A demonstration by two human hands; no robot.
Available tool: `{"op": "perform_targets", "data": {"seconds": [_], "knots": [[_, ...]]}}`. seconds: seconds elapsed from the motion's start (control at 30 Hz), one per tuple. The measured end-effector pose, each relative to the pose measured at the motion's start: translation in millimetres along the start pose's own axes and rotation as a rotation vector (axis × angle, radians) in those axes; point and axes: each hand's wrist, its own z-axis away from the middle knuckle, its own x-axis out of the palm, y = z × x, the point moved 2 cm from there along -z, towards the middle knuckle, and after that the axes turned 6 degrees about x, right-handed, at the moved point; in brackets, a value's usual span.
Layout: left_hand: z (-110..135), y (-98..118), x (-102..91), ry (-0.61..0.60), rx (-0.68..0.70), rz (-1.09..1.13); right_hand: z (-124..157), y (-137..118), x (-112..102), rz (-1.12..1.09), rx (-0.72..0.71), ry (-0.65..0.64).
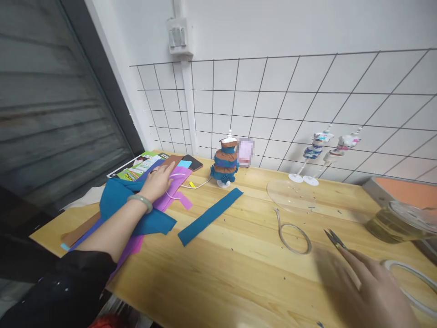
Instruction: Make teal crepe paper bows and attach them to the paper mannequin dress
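Observation:
My left hand [159, 180] lies with fingers stretched out on a pile of coloured crepe paper. A crumpled teal sheet [118, 200] is under my wrist, over purple paper [179, 180] and a brown sheet [172, 160]. My right hand [378, 291], slightly blurred, has its fingers closed on small scissors [336, 239]; the blades point away and the handles are hidden. A cut teal strip [210, 217] lies flat between the hands. Behind it stands a miniature dress form [225, 161] wrapped in brown and teal ruffled bands.
Two more small dress forms [316, 152] lean near the wire grid [266, 91]. A loose coil of tape [297, 239], a clear round sheet [290, 195], a plastic tub [399, 223] and a white ring [409, 296] lie to the right. A phone [193, 162] rests behind the paper.

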Motion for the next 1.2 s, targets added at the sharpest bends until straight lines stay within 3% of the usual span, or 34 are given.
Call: {"op": "perform_targets", "data": {"seconds": [0.17, 0.3, 0.37, 0.43, 0.57, 0.83, 0.93, 1.0, 1.13, 1.2], "knots": [[47.1, 18.8, -9.9, 0.040, 0.094, 0.108, 26.0, -58.0, -4.7, -0.227, -0.111, -0.135], [84.3, 51.8, 3.2, -0.186, 0.139, 0.379, 27.8, -114.4, -6.1, -0.351, -0.205, -0.244], [93.9, 63.1, 15.9, -0.280, 0.042, 0.506, 24.9, -138.3, -4.7, -0.394, -0.256, -0.294], [97.3, 70.9, 27.1, -0.288, -0.009, 0.536, 22.6, -156.7, -1.7, -0.442, -0.312, -0.327], [94.9, 78.0, 43.1, -0.291, -0.081, 0.608, 20.5, -175.1, 6.4, -0.536, -0.325, -0.274], [89.9, 79.3, 57.5, -0.364, -0.161, 0.904, 17.3, -180.1, 14.3, -0.660, -0.227, -0.241], [89.3, 86.0, 58.4, -0.399, -0.196, 1.077, 12.9, -185.0, 13.3, -0.774, -0.147, -0.306], [89.6, 94.1, 57.1, -0.431, -0.229, 1.194, 5.5, -190.4, 13.4, -0.902, -0.015, -0.390], [92.5, 111.8, 48.9, -0.478, -0.297, 1.380, -17.0, -206.1, 19.4, -1.452, 0.543, -0.662], [94.9, 117.6, 43.8, -0.487, -0.310, 1.436, -28.5, -217.6, 22.6, -1.560, 0.632, -0.785]]}}
